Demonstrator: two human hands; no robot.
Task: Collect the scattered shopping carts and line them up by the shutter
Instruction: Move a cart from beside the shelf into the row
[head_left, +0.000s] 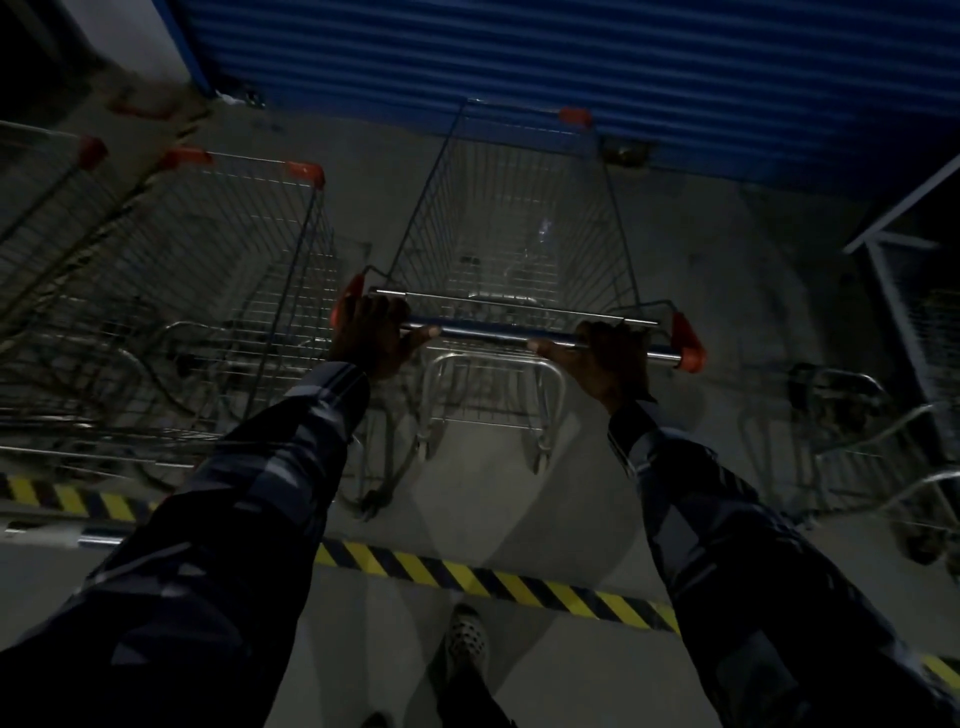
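Observation:
A wire shopping cart (514, 218) with orange corner caps stands straight ahead, its nose close to the blue shutter (519, 57). My left hand (371, 332) grips the left end of its handle bar (498, 332). My right hand (608, 351) grips the right part of the same bar. Another cart (208, 249) stands parallel on the left, also facing the shutter, and a further cart (47, 208) sits left of that one. The scene is dim.
Yellow-and-black hazard tape (493, 574) crosses the concrete floor under my arms. Part of another cart (857, 415) and a metal frame (893, 244) are at the right edge. My shoe (467, 636) shows at the bottom.

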